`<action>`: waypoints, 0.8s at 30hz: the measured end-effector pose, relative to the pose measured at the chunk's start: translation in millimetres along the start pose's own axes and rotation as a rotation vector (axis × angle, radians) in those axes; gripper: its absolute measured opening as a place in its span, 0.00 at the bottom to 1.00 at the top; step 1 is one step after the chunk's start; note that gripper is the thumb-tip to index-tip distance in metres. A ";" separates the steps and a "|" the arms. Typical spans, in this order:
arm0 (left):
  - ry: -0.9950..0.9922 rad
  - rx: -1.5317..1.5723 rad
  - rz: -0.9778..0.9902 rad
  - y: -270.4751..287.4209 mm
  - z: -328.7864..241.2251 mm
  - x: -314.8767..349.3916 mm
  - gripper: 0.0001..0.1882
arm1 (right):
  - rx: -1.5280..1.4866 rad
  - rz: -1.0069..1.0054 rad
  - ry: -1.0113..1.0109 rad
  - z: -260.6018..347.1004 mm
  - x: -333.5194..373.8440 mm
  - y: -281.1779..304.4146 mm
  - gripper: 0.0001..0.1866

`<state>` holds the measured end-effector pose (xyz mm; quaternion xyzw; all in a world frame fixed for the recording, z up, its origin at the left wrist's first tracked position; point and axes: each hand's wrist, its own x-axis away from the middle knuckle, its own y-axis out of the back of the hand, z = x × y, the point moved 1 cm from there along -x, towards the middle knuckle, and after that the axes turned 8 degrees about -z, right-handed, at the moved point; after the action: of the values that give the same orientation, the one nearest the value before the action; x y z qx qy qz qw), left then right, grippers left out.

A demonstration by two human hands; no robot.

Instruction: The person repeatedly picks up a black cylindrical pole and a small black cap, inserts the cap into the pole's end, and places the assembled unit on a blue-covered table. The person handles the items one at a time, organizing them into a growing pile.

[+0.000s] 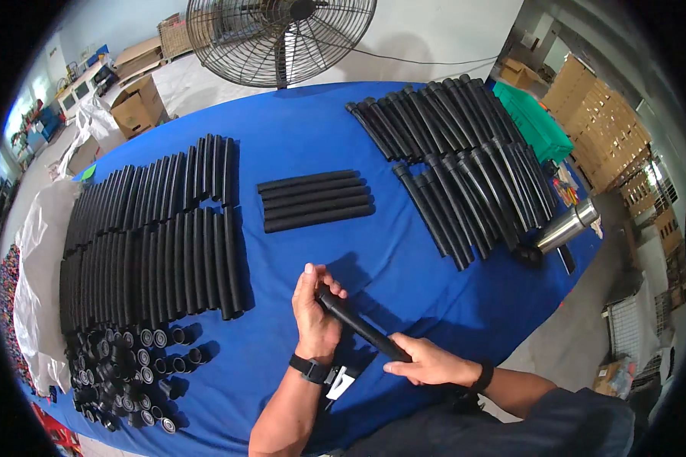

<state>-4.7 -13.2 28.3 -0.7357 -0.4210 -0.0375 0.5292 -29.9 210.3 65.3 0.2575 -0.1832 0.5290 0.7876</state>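
A black tube (364,329) slants in front of me, its upper end wider, like a cap. My left hand (318,316) is closed round that upper end, the thumb pointing up. My right hand (434,361) grips the tube's lower end. Beyond my hands, several loose black tubes (318,202) lie side by side on the blue tablecloth (297,266). At the left, two rows of black tubes (149,266) are laid out, with a heap of small black round caps (122,373) nearer me. Tubes with wider ends (465,183) lie in two rows at the right.
Behind the table stands a large fan (282,38). A green crate (533,122) and a steel tumbler (568,226) are at the right edge. White plastic sheeting (42,266) borders the left. By my left wrist lies a white clip-like object (342,382).
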 end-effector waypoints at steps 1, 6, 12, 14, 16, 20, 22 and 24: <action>-0.026 -0.033 0.007 1.6 0.3 -0.3 0.16 | 0.085 -0.023 0.010 6.1 -0.8 2.1 0.24; 0.155 0.138 0.193 24.8 -3.3 -13.8 0.16 | -0.594 0.116 -0.098 9.2 8.1 -3.5 0.19; 0.059 0.010 0.081 14.5 -0.2 -8.0 0.15 | 0.252 -0.254 0.267 4.1 4.5 -7.1 0.16; 0.069 0.016 0.134 20.1 -2.1 -9.9 0.15 | -0.033 -0.144 0.116 5.2 4.6 -7.0 0.17; 0.189 0.184 0.252 30.0 -3.0 -16.8 0.16 | -0.565 0.043 -0.077 2.9 5.5 -8.0 0.18; 0.158 0.146 0.182 19.5 -1.6 -7.3 0.13 | -0.711 0.175 -0.071 4.6 8.0 -11.2 0.16; -0.064 -0.100 0.162 3.2 2.2 2.2 0.12 | -0.477 0.016 0.024 -1.6 5.0 -12.0 0.15; -0.220 -0.355 0.169 -2.2 1.6 6.6 0.11 | -0.173 -0.120 0.103 5.7 5.3 -1.4 0.15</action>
<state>-2.6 -7.9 32.5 -0.8497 -0.3997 0.0139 0.3435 -26.6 210.4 72.5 0.1716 -0.1718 0.4757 0.8454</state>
